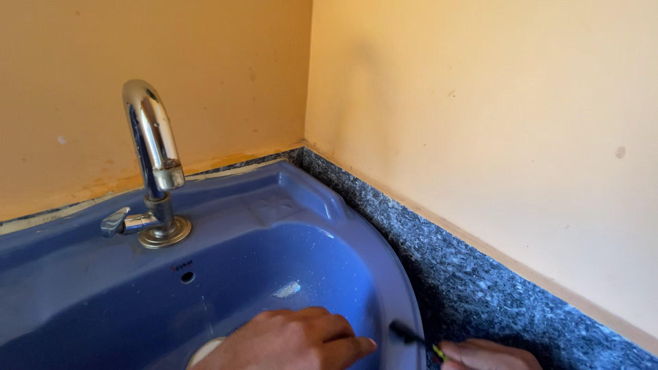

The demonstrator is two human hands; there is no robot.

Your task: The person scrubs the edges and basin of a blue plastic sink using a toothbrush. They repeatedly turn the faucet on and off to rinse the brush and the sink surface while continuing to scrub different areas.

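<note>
While the left hand (pixel 291 340) lies open and flat in the blue sink (pixel 288 205) below the tap (pixel 154 161), the right hand (pixel 488 355) pinches a thin dark tool (pixel 411 336) against the rim, so scraping looks underway; steady pressure needed next.

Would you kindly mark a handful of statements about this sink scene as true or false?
1. The sink is blue. True.
2. The chrome tap stands on the dark counter. False: it is mounted on the sink's back ledge.
3. The left hand rests over the basin. True.
4. The right hand is empty. False: it holds a thin dark tool whose tip lies at the sink's right rim.
5. The speckled counter runs along the right wall. True.
6. Water is running from the tap. False: no stream shows.
</note>
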